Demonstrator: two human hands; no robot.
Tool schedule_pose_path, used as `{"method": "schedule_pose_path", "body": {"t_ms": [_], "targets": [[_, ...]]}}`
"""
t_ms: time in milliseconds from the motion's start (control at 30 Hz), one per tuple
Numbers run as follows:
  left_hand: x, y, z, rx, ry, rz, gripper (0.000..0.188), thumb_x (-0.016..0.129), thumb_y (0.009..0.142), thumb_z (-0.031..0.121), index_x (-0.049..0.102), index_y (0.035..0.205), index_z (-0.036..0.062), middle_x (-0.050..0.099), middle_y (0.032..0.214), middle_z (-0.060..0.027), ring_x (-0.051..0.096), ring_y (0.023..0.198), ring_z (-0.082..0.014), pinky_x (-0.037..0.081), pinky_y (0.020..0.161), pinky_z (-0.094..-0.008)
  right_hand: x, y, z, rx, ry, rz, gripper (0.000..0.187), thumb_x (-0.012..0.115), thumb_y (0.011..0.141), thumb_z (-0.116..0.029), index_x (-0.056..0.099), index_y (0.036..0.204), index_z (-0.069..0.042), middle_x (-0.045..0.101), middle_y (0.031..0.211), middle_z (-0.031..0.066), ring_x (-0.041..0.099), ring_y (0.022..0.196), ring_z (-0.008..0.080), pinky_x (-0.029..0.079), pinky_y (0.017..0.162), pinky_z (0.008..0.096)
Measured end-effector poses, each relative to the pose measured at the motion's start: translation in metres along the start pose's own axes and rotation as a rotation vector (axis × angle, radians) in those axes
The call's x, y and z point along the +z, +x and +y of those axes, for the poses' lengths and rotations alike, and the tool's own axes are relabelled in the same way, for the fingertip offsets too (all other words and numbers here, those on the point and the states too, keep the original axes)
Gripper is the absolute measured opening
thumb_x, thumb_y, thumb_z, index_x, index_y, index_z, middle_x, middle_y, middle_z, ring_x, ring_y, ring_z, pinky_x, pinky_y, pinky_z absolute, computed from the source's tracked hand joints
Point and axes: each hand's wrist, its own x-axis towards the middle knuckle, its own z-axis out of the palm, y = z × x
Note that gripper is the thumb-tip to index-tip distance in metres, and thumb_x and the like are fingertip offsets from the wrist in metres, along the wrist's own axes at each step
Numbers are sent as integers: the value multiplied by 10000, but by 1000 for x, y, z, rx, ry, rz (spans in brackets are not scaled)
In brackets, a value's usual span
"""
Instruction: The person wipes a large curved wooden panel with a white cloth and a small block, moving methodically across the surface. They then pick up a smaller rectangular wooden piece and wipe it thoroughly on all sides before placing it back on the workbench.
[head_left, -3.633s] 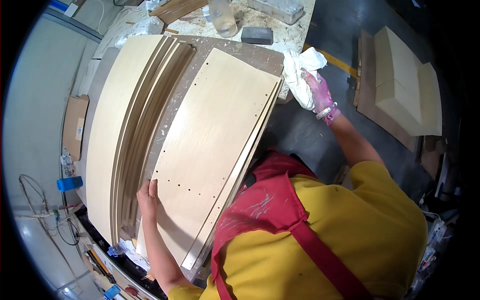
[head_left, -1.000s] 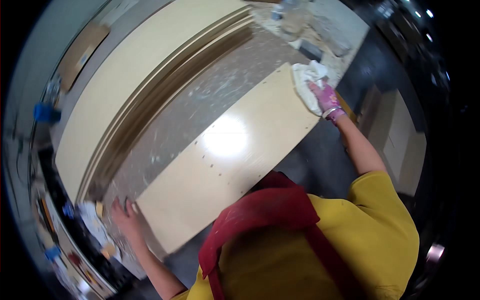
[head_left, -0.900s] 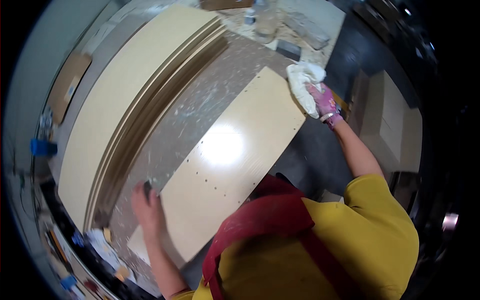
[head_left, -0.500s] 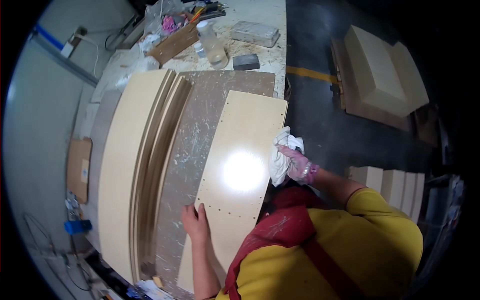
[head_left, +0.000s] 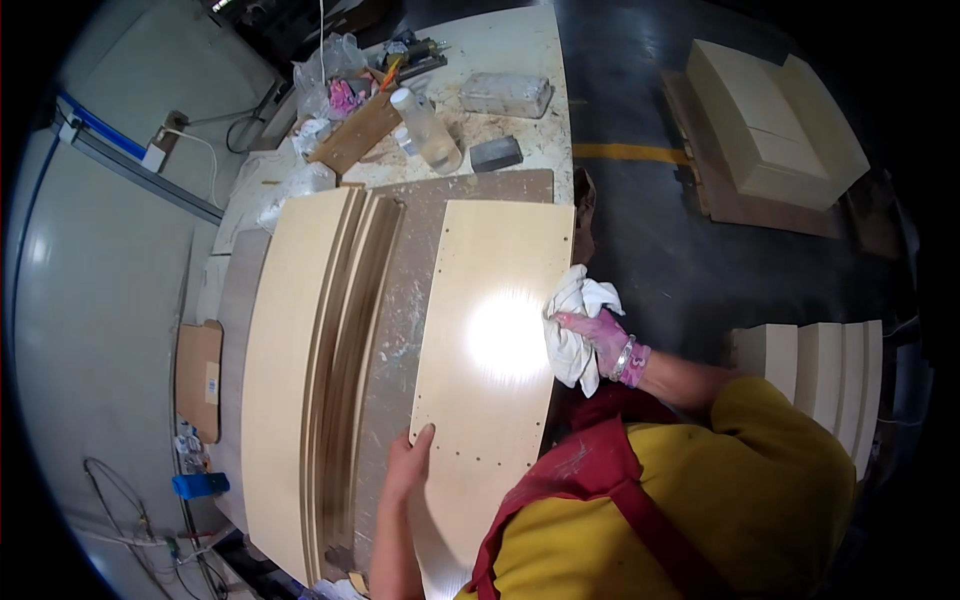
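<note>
A long pale wooden panel [head_left: 470, 410] with small drilled holes lies lengthwise in front of me, its far part glaring under the light. My left hand [head_left: 408, 465] grips its left edge, the thumb on top and the fingers hidden below. At the right edge, my right hand [head_left: 604, 343], in a pink-stained glove with a metal band at the wrist, is closed around a bunched white cloth [head_left: 572, 340]. The cloth rests against that edge. Left of the panel stands a stack of similar panels [head_left: 290, 370] on a scuffed brown board [head_left: 395, 350].
On the far bench [head_left: 520, 50] are a clear bottle [head_left: 428, 132], a dark block [head_left: 497, 153], a whitish block [head_left: 507, 94] and a wooden strip [head_left: 355, 135]. Stacked pale boards [head_left: 775, 130] rest on the floor at far right, more boards [head_left: 815, 375] nearer. A wall [head_left: 90, 300] bounds the left.
The whole view has shifted and tilted a little. The panel appears turned slightly toward the stack. Both hands keep their holds, the cloth still at the right edge.
</note>
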Motion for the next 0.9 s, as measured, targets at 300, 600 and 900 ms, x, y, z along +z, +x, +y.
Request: {"method": "schedule_pose_path", "body": {"t_ms": [300,600,900], "targets": [[-14,-84,96,314,967,602,564,786,672,488,475,708,19,568,650,-160,570,619,-372,440,527,-445,5,50,2,45,-218,-266,298,713,849,-219,604,1077,-60,642,942,-18,612,840,100,485,768,257],[15,-79,85,420,1296,799,609,712,665,600,418,707,69,472,654,-120,520,628,-326,419,542,-419,-11,98,-161,-649,-408,13,325,694,838,-165,628,1080,41,688,994,90,667,925,171,535,814,283],[11,-75,83,412,1213,732,609,748,639,564,414,707,59,464,657,-138,507,639,-353,414,569,-439,78,139,-157,-480,-707,-295,275,636,867,-120,587,1085,40,654,1030,120,655,866,141,547,789,249]]}}
